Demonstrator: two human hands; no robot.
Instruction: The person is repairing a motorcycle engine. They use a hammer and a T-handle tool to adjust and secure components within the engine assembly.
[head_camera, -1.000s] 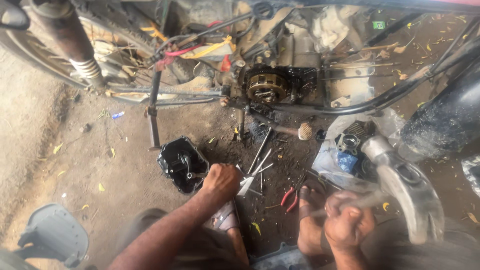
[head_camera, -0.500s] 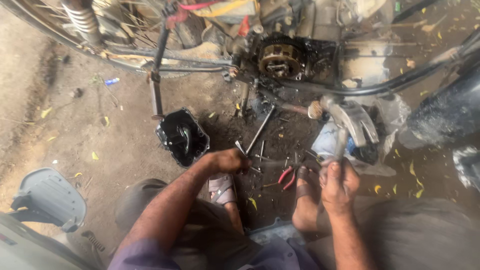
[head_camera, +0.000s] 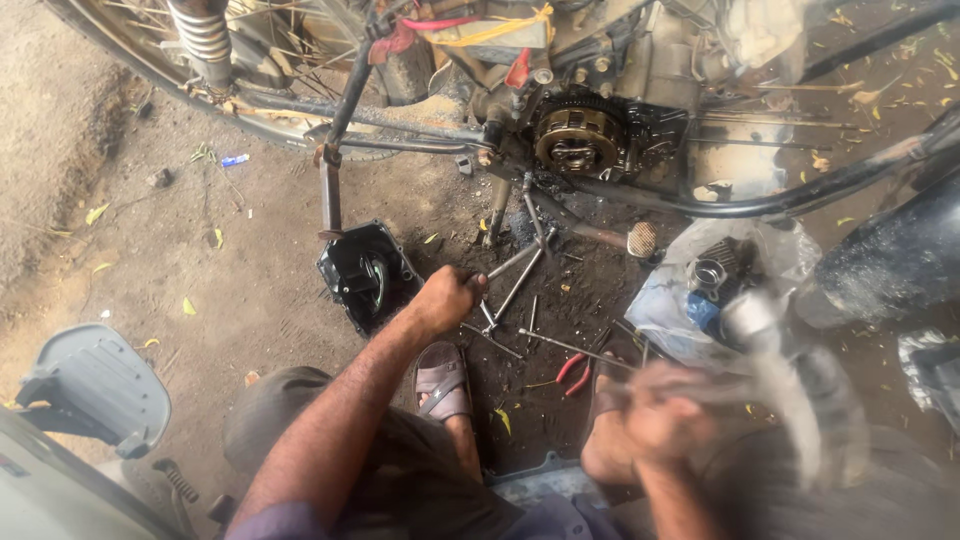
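Left hand (head_camera: 445, 297) closed on a metal tool (head_camera: 515, 280) among loose tools on the dirt; right hand (head_camera: 645, 405) gripping a blurred hammer (head_camera: 790, 375).

Just left of the left hand, removed black engine cover (head_camera: 362, 273) lying open. Beyond both hands, exposed clutch (head_camera: 578, 140) on the motorcycle engine. Between the hands, red-handled pliers (head_camera: 570, 372) and a sandal (head_camera: 442, 378). Cover off, clutch apparently still mounted; reassembly not begun.
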